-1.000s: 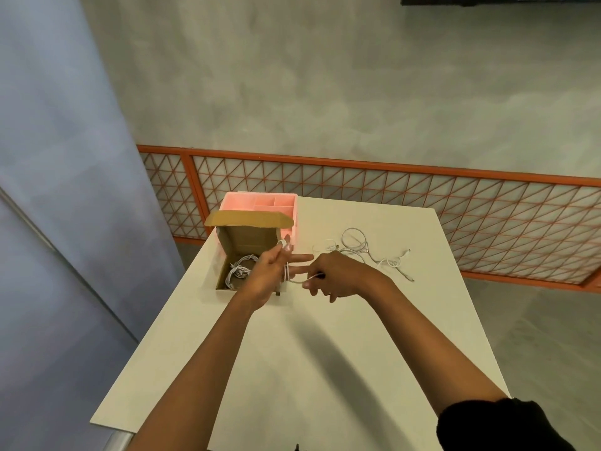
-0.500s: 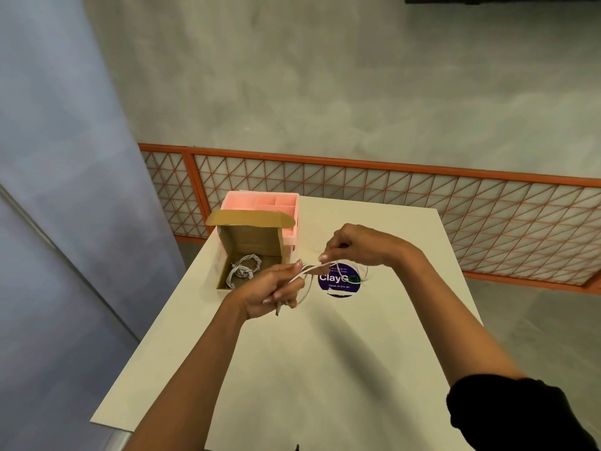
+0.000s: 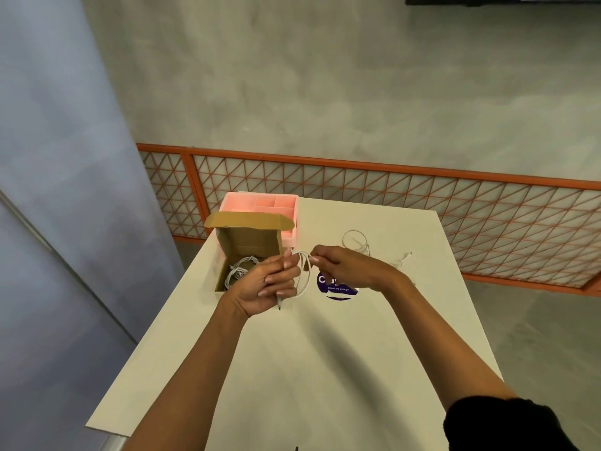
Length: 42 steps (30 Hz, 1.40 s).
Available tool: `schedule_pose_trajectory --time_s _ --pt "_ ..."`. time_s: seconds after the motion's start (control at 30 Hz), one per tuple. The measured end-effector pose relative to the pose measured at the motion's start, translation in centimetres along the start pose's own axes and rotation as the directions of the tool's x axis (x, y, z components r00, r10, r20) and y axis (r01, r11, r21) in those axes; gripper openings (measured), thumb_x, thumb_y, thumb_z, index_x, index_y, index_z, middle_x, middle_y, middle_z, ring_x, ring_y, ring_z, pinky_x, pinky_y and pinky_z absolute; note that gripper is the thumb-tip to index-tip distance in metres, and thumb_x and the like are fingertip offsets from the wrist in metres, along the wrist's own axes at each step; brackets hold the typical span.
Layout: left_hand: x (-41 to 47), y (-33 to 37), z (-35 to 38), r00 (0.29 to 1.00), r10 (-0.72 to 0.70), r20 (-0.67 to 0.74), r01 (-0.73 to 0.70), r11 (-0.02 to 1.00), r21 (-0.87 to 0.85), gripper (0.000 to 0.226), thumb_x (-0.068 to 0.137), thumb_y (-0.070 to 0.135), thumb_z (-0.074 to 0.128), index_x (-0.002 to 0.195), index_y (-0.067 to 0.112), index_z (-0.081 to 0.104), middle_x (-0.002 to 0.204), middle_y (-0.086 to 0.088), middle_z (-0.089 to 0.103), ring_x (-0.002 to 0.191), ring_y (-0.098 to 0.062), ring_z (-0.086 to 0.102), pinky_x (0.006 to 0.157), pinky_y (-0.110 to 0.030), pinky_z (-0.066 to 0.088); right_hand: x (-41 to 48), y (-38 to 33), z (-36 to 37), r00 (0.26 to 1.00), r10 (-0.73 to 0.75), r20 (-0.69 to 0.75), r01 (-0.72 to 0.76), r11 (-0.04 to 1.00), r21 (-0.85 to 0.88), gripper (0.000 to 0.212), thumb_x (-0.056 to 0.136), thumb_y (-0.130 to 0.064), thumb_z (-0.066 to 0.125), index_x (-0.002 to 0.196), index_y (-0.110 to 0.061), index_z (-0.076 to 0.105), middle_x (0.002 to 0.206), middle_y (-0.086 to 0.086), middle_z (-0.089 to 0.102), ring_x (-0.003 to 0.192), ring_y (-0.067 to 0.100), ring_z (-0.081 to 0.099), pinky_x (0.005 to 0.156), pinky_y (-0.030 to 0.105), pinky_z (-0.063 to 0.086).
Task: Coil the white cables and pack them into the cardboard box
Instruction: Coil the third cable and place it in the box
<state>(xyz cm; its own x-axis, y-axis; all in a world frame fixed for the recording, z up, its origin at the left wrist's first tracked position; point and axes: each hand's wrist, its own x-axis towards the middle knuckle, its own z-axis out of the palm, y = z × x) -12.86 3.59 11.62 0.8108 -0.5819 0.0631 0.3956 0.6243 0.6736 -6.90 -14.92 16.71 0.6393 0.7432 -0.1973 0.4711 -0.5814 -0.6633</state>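
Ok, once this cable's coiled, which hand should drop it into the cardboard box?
Left, probably. The left hand grips the looped white cable beside the cardboard box; the right hand only pinches its strand, farther away.

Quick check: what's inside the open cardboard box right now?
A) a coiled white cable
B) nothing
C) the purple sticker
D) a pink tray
A: a coiled white cable lies inside the cardboard box, while the second white cable is held outside it, between the left hand and the right hand.
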Motion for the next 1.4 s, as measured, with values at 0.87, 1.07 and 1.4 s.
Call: schedule_pose_trajectory --time_s 0.87,1.07,1.4 --pt "2.5 -0.8 0.8 0.719 0.45 -0.53 0.147 0.647 0.748 0.031 0.102 0.03 0.032 0.1 0.006 0.051 0.069 0.001 0.04 0.06 -0.005 0.044 0.066 -0.015 0.047 2.0 2.5 1.3 0.955 0.152 -0.253 -0.083 0.961 0.264 0.042 0.097 -0.05 0.037 0.073 -0.018 0.05 0.065 0.0 0.046 0.06 0.012 0.038 0.061 0.025 0.032" --pt "2.9 -0.9 0.5 0.741 0.557 -0.375 0.198 0.353 0.914 0.035 0.103 0.029 0.031 0.107 0.001 0.052 0.082 -0.001 0.053 0.072 0.0 0.052 0.071 -0.012 0.047 2.4 2.4 0.3 0.947 0.176 -0.269 -0.032 0.884 0.467 0.04 0.097 -0.044 0.043 0.067 -0.017 0.045 0.058 -0.007 0.035 0.053 0.01 0.028 0.056 0.025 0.026" --pt "3.9 -0.9 -0.2 0.645 0.662 -0.382 0.304 0.237 0.923 0.03 0.103 0.028 0.031 0.118 0.012 0.05 0.104 -0.005 0.061 0.094 -0.016 0.058 0.07 -0.018 0.047 1.7 3.1 -0.5 0.969 0.13 -0.208 -0.008 0.864 0.504 0.024 0.097 -0.032 0.049 0.097 -0.012 0.063 0.07 0.004 0.041 0.059 0.011 0.036 0.057 0.02 0.035"
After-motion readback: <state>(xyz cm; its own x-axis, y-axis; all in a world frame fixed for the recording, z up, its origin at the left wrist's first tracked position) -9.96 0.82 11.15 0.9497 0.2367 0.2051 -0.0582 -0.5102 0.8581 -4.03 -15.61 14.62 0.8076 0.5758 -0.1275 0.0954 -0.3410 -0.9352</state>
